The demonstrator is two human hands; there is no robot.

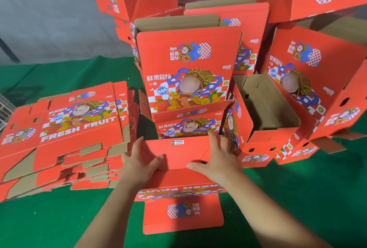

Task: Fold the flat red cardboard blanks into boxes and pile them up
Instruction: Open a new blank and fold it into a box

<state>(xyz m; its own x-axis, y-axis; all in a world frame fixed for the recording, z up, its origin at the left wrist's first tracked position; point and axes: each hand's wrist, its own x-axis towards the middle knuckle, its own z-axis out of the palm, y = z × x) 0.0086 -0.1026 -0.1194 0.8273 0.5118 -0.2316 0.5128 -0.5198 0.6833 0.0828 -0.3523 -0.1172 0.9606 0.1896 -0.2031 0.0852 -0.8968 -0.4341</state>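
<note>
red box blank [178, 154] under both hands; left hand [139, 162] and right hand [218, 160] fingers spread flat, pressing panel.

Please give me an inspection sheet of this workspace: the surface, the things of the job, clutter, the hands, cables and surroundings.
Surface: green cloth, mostly covered.
Job's things: stack of flat blanks at left; box in work in front of the person; folded boxes piled behind and at right, one open box showing its brown inside.
Clutter: nothing seen.
Hands: left hand and right hand lie with spread fingers on the red panel of the box in work.
Cables: nothing seen.
Surroundings: grey wall behind.
</note>
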